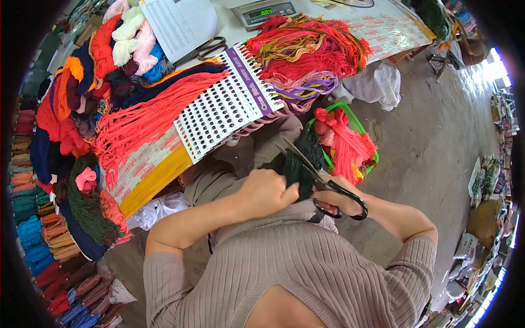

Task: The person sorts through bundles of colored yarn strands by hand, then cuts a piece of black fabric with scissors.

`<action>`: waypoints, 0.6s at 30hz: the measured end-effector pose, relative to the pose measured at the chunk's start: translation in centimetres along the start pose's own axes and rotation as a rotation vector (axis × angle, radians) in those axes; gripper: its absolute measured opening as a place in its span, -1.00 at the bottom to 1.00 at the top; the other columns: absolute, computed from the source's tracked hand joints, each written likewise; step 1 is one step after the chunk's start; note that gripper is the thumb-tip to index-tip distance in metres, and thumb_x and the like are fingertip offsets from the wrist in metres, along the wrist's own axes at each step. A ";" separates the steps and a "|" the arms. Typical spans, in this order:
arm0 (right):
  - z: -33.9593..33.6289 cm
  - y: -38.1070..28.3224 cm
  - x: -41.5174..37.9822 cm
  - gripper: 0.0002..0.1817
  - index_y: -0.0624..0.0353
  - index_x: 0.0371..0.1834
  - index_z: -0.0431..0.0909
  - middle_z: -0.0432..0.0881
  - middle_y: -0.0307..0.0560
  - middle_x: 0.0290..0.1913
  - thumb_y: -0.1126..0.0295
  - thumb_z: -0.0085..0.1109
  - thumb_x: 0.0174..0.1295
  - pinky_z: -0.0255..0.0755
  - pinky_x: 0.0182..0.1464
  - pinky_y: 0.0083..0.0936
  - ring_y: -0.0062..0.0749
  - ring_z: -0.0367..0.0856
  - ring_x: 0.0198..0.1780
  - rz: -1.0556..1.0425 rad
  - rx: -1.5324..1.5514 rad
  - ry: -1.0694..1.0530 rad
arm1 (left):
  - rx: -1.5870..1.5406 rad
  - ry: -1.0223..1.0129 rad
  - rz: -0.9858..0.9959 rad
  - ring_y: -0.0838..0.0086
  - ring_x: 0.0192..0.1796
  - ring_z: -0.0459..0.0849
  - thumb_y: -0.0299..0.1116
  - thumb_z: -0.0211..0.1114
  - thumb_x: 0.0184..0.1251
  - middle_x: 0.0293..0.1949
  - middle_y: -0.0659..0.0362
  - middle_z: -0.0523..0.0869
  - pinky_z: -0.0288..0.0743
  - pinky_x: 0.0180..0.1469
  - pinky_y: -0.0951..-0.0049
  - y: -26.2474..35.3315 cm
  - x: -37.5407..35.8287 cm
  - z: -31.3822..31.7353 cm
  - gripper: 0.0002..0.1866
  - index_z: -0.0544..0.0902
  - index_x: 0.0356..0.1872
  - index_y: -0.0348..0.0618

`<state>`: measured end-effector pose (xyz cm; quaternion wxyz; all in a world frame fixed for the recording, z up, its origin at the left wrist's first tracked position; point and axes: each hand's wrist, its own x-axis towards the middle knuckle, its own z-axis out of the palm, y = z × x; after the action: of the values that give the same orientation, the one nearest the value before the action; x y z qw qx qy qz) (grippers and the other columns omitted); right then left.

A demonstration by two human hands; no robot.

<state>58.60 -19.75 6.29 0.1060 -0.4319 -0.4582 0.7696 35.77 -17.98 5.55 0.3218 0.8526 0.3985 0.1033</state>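
In front of my lap, my left hand point(267, 190) is closed on a dark green thread bundle point(296, 170), its thumb pressed along the side. My right hand point(340, 195) grips scissors point(311, 168) with black handles. The blades lie across the dark thread and point up and to the left, with the tips slightly apart. More dark green thread hangs beyond the blades, next to a green basket point(358, 127) of pink, red and yellow skeins.
A white perforated card point(216, 113) with coral thread point(158, 112) lies at the table edge. Multicoloured thread point(311, 49) is piled behind it, near a digital scale point(265, 12). Another pair of scissors point(210, 48) rests by a printed sheet point(180, 24). Skeins point(71, 104) heap up at left.
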 end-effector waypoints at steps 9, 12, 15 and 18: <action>-1.1 2.4 -0.4 -0.84 0.25 -0.38 0.34 0.39 -0.22 -0.68 0.37 -0.03 0.20 0.28 -0.58 -0.53 -0.63 0.36 -0.66 -0.123 -0.258 0.161 | -0.050 -0.060 0.098 0.02 -0.63 0.57 -0.12 0.06 0.18 -0.72 -0.11 0.54 0.47 -0.50 0.12 2.9 2.0 0.8 -0.52 0.55 -0.78 -0.29; -1.1 2.3 -2.2 -0.88 0.21 -0.37 0.34 0.37 -0.27 -0.69 0.39 -0.03 0.16 0.21 -0.66 -0.61 -0.65 0.35 -0.68 -0.007 0.197 0.235 | -0.070 -0.035 0.155 0.00 -0.63 0.56 -0.11 0.04 0.19 -0.73 -0.10 0.53 0.45 -0.51 0.10 3.3 2.8 1.1 -0.52 0.52 -0.77 -0.28; -1.9 0.0 -2.9 -0.87 0.18 -0.33 0.35 0.31 -0.30 -0.73 0.35 -0.02 0.21 0.13 -0.72 -0.63 -0.63 0.29 -0.75 -0.035 0.166 0.438 | -0.199 -0.022 0.236 0.00 -0.66 0.49 -0.16 0.10 0.17 -0.73 -0.08 0.52 0.44 -0.52 0.16 3.9 2.4 0.2 -0.58 0.50 -0.73 -0.28; -4.1 2.0 -2.1 -0.85 0.18 -0.32 0.37 0.33 -0.30 -0.73 0.33 -0.04 0.20 0.16 -0.61 -0.64 -0.62 0.32 -0.70 -0.205 0.140 0.592 | -0.746 -0.162 -0.138 0.36 -0.55 0.52 -0.28 0.26 0.07 -0.56 0.10 0.60 0.45 -0.40 0.36 4.0 -0.5 -5.3 -0.74 0.57 -0.44 -0.33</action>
<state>63.42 -19.50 5.03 0.3412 -0.5802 -0.3945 0.6256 35.56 -17.81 12.20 0.6463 0.6536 0.3634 0.1515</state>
